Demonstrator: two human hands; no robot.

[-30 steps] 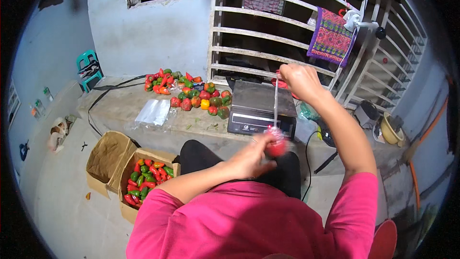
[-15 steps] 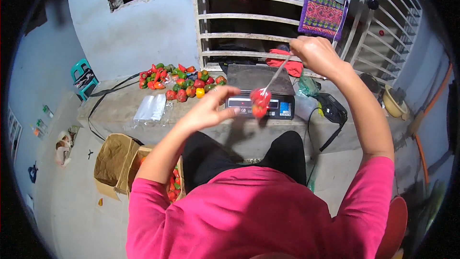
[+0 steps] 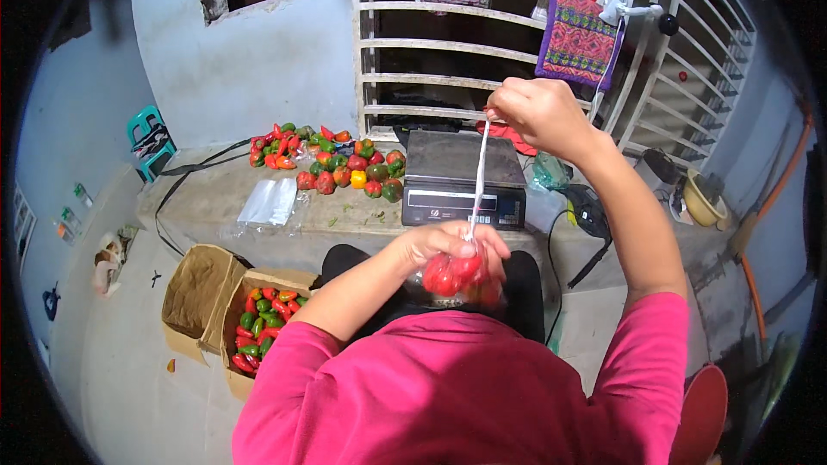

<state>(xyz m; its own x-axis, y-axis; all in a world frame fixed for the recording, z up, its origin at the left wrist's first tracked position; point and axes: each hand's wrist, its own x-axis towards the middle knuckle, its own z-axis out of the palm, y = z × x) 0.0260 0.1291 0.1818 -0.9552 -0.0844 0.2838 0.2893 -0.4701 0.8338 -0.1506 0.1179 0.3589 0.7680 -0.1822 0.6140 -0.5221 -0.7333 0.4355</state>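
A clear plastic bag of red peppers (image 3: 452,275) hangs in front of me, its top drawn out into a long, thin white twist. My right hand (image 3: 541,114), raised high, pinches the upper end of that twist. Lower down, my left hand (image 3: 441,243) is closed around the bag's neck, just above the peppers; some of its fingers are hidden behind the bag. Beyond the bag a digital scale (image 3: 463,162) with a dark flat platform stands on the concrete ledge (image 3: 353,217). Nothing lies on the visible part of the platform.
Red, green and yellow peppers (image 3: 357,179) are heaped left of the scale, near flat clear bags (image 3: 269,198). Below left stand a cardboard box of peppers (image 3: 267,319) and an open box (image 3: 200,288). A black bag (image 3: 587,209) and yellow basin (image 3: 705,200) sit to the right.
The bag of peppers has come lower and closer to me. My left hand, apart from it before, has closed around its neck. My right hand has shifted slightly left and down, still gripping the top.
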